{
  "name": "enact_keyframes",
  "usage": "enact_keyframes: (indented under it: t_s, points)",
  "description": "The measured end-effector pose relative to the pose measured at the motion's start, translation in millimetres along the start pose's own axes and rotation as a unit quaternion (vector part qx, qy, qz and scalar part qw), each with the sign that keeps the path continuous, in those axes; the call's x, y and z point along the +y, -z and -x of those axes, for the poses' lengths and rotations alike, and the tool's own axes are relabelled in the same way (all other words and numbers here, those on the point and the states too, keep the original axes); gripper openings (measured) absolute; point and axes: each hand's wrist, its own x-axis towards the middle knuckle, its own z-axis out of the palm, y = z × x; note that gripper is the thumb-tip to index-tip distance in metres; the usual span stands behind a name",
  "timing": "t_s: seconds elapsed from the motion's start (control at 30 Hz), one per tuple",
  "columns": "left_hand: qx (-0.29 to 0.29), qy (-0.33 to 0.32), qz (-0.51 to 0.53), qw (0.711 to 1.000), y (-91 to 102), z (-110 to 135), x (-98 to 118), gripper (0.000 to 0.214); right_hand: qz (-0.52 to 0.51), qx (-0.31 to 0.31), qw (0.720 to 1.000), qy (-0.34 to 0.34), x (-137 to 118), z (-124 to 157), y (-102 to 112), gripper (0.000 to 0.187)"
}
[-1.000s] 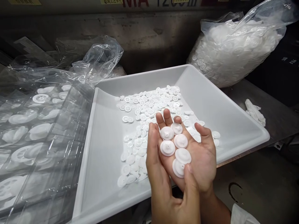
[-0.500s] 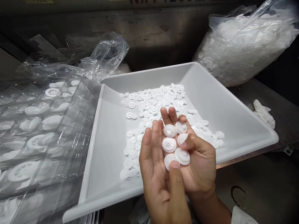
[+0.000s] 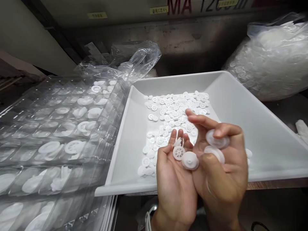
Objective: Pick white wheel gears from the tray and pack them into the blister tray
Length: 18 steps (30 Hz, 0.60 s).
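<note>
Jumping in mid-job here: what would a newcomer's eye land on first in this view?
The hands in front come first: the left hand cradles a spoked white plastic gear, and the right hand curls around two more gears. Behind them, a white tray holds a spread of small gears. To the left lies a clear plastic blister tray with gears in its pockets; upper right, a bulging plastic bag is full of white parts.

A scuffed steel machine front (image 3: 183, 48) filled the background, dull and smudged. Above it ran a grey panel (image 3: 134, 12) with large dark red lettering and small yellow labels (image 3: 97, 15). A pale wall (image 3: 24, 35) stood at far left, and a brown-edged bench (image 3: 276, 183) ran low at right, under dim light.
</note>
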Motion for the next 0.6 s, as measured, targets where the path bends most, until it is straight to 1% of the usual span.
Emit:
enact_keyframes:
  t_s: [0.1, 0.27, 0.4, 0.43, 0.47, 0.53, 0.57, 0.6]
  points:
    - [0.001, 0.01, 0.037, 0.999, -1.9, 0.2, 0.6, 0.023, 0.003, 0.037, 0.999, 0.026, 0.7, 1.5, 1.0, 0.035]
    - [-0.001, 0.002, 0.054, 0.999, -3.5, -5.0, -0.7, 0.023, 0.018, 0.037, 0.998, 0.037, 0.4, 3.8, 4.7, 0.036]
    - [-0.036, 0.026, 0.053, 0.998, -4.4, -1.2, 3.8, 0.01, -0.02, 0.033, 0.999, 0.024, -0.1, 1.3, 10.2, 0.036]
    - [-0.047, 0.035, 0.049, 0.997, -2.9, 3.1, 6.1, 0.011, -0.031, 0.033, 0.999, 0.015, -0.1, 0.8, 12.5, 0.035]
    - [-0.063, 0.045, 0.037, 0.996, 0.0, 8.8, 9.0, 0.015, -0.042, 0.034, 0.999, 0.01, -0.1, 0.6, 15.2, 0.034]
    - [-0.1, 0.046, -0.037, 0.993, 10.5, 23.3, 18.2, 0.024, -0.064, 0.04, 0.997, -0.006, 0.2, 0.8, 21.2, 0.032]
    - [-0.124, 0.027, -0.113, 0.985, 17.7, 31.5, 25.0, 0.029, -0.073, 0.042, 0.996, -0.014, 0.5, 1.0, 24.5, 0.032]
    - [-0.138, -0.01, -0.205, 0.969, 25.3, 40.0, 33.6, 0.033, -0.08, 0.041, 0.996, -0.025, 1.2, 1.0, 27.8, 0.033]
